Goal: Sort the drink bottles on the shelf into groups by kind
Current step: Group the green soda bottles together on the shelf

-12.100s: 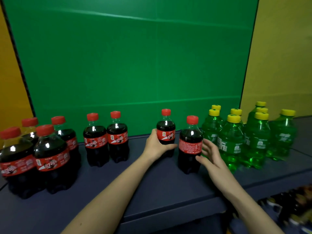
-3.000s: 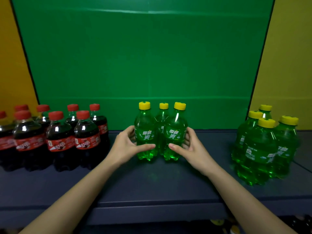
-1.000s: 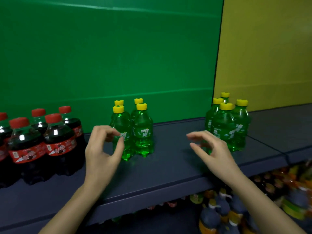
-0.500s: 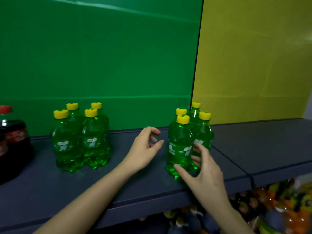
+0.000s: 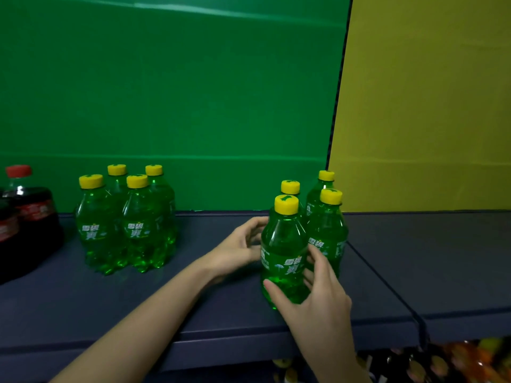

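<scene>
The right hand curls round the front bottle, upright on the shelf. The left hand cups the cluster's left side, its grip possibly loose. The matching group stands well left.

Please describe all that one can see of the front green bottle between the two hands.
The front green bottle is clear green plastic, filled with green drink, closed by a yellow cap, with a white-lettered label. It stands upright on the shelf, before three like bottles. The left hand cups its left side; the right hand grips its lower right.
</scene>
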The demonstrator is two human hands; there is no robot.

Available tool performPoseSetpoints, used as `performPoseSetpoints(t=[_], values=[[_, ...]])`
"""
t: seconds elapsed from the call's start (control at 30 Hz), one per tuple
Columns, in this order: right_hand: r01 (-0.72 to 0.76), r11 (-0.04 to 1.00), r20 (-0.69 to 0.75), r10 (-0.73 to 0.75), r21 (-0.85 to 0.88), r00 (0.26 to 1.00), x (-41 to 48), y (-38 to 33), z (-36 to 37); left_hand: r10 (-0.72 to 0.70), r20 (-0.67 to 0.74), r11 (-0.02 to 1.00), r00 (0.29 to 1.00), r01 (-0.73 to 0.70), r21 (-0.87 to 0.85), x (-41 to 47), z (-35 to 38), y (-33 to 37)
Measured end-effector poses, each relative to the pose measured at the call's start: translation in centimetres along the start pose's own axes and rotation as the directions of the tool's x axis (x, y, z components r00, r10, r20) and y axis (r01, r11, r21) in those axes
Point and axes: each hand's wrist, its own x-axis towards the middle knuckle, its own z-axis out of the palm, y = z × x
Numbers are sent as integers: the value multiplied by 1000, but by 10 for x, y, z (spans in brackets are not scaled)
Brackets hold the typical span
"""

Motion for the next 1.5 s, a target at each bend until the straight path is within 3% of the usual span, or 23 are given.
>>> performPoseSetpoints(t=[0.17,0.27,0.63,0.9,1.13,1.5], values=[[12,1000,-54,-11,19,998,0,1,-8,-2,-79,994,997,11,110,10,17,-1],[-61,997,-13,61,47,998,1,1,-14,21,-128,985,992,2,173,12,19,-3],[-96,995,86,93,21,992,4,-11,-12,-16,-255,988,967,55,146,-32,-35,-2],[-13,1000,201,13,2,979,36,-31,26,-80,-219,974,973,123,190,-41,-64,-5],[-87,994,276,100,-61,956,78,-26,61,-135,-344,952,929,218,216,-35,-77,-11],[-126,989,313,143,-74,939,106,-26,111,-52,-439,900,897,232,368,-25,-75,-18]])
